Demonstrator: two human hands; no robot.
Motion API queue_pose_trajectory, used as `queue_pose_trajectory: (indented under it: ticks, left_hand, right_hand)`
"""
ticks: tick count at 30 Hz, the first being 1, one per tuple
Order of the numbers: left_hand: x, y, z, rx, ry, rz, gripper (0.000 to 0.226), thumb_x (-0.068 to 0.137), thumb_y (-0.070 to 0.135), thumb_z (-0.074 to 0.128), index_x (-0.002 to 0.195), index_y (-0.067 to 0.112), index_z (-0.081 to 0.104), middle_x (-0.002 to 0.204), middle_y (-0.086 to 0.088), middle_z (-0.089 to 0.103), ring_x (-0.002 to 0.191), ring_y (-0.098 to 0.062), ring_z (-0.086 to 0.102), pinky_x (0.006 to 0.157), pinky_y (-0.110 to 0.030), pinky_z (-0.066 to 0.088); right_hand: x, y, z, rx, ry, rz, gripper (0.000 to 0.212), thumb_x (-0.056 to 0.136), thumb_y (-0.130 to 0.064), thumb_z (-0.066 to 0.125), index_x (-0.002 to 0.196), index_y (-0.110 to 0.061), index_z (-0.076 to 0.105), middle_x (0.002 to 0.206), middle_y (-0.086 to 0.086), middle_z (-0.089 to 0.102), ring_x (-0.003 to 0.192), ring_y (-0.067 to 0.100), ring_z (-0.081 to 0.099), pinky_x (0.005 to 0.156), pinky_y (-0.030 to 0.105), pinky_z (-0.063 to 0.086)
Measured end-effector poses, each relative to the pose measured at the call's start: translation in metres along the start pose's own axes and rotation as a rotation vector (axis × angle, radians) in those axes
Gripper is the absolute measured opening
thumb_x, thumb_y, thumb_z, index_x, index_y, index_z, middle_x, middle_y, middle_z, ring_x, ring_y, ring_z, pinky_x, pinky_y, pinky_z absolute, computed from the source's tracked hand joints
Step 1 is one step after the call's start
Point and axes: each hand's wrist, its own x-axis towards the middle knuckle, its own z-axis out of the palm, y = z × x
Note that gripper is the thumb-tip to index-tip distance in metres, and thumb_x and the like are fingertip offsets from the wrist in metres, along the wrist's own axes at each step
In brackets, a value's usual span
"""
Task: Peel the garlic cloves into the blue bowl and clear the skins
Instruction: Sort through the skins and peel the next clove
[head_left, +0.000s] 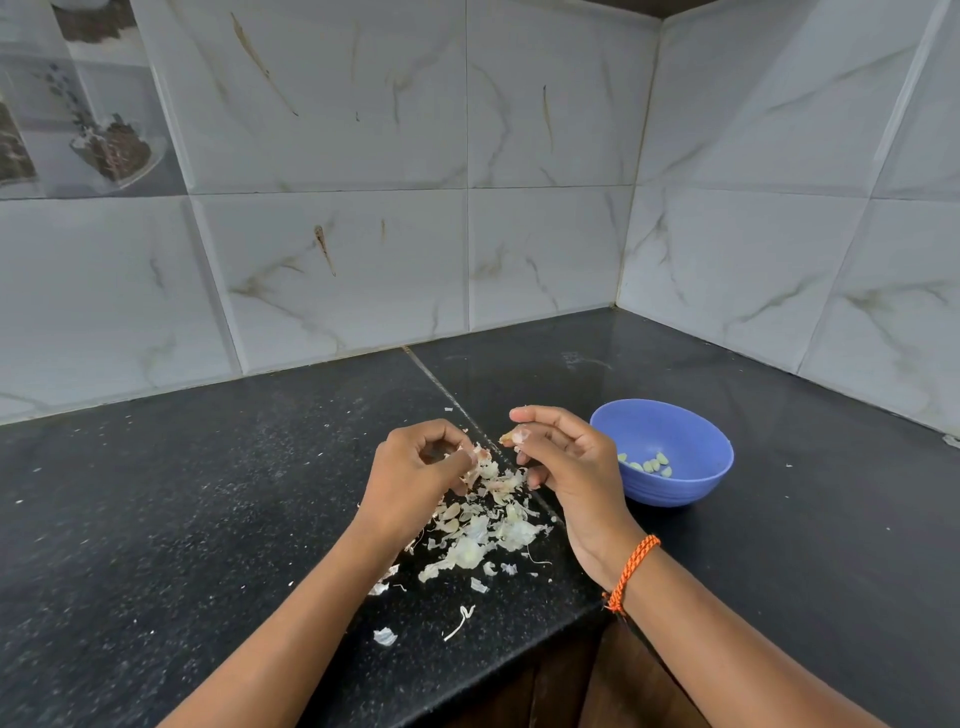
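Note:
A blue bowl (691, 467) stands on the black counter to the right of my hands, with several peeled garlic cloves (649, 464) in its bottom. My right hand (566, 457) pinches a partly skinned garlic clove (514, 435) between thumb and fingers, just left of the bowl. My left hand (421, 473) hovers over a heap of papery garlic skins (483, 525), its fingertips closed on a piece of skin (479, 457). The two hands are a short gap apart above the heap.
The black speckled counter (208, 519) runs into a tiled corner, with walls at the back and right. Its front edge (519, 660) drops off below the skins. Stray skin bits (385, 635) and a thin stem (460, 623) lie near that edge.

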Motion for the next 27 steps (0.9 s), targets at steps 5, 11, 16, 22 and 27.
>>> queue_pose_trajectory:
  ticks: [5,11,16,22,27]
  left_hand:
    - [0.001,-0.004,-0.002,0.257,0.103,0.101,0.012,0.089,0.036,0.066,0.08,0.035,0.074,0.068,0.011,0.071,0.064,-0.017,0.067,0.065,-0.038,0.055]
    - [0.005,-0.01,-0.008,0.443,0.143,0.12,0.015,0.095,0.034,0.07,0.081,0.038,0.073,0.078,0.017,0.073,0.07,-0.008,0.069,0.066,-0.033,0.058]
    - [0.008,-0.015,-0.011,0.422,0.098,0.107,0.015,0.097,0.034,0.074,0.083,0.04,0.075,0.086,0.017,0.074,0.076,-0.006,0.068,0.07,-0.035,0.059]
    - [0.011,-0.015,-0.017,0.34,0.029,0.055,0.014,0.09,0.029,0.083,0.079,0.037,0.079,0.08,0.015,0.077,0.074,-0.013,0.073,0.075,-0.044,0.064]
    - [0.013,-0.014,-0.019,0.407,0.058,0.041,0.017,0.084,0.029,0.09,0.078,0.038,0.078,0.073,0.014,0.075,0.068,-0.008,0.069,0.066,-0.034,0.06]
  right_hand:
    - [-0.002,-0.004,-0.001,-0.076,-0.037,-0.016,0.023,0.097,0.0,0.07,0.109,-0.016,0.081,0.094,0.01,0.078,0.078,0.015,0.062,0.064,0.03,0.049]
    - [0.013,-0.032,-0.008,-0.56,-0.077,-0.252,0.019,0.093,-0.006,0.076,0.102,-0.023,0.08,0.084,-0.006,0.078,0.071,0.012,0.069,0.065,0.019,0.055]
    - [0.03,-0.063,-0.043,-0.745,0.027,-0.302,0.02,0.09,-0.004,0.075,0.092,-0.023,0.081,0.08,-0.008,0.076,0.074,0.017,0.069,0.067,0.012,0.05]
    - [0.039,-0.067,-0.082,-0.847,0.114,-0.2,0.025,0.088,0.0,0.074,0.089,-0.024,0.079,0.076,-0.007,0.078,0.07,0.007,0.068,0.065,0.009,0.047]
    - [0.039,-0.064,-0.081,-0.867,0.161,-0.209,0.029,0.097,0.0,0.064,0.095,-0.022,0.081,0.083,-0.009,0.079,0.081,-0.001,0.071,0.066,0.006,0.047]
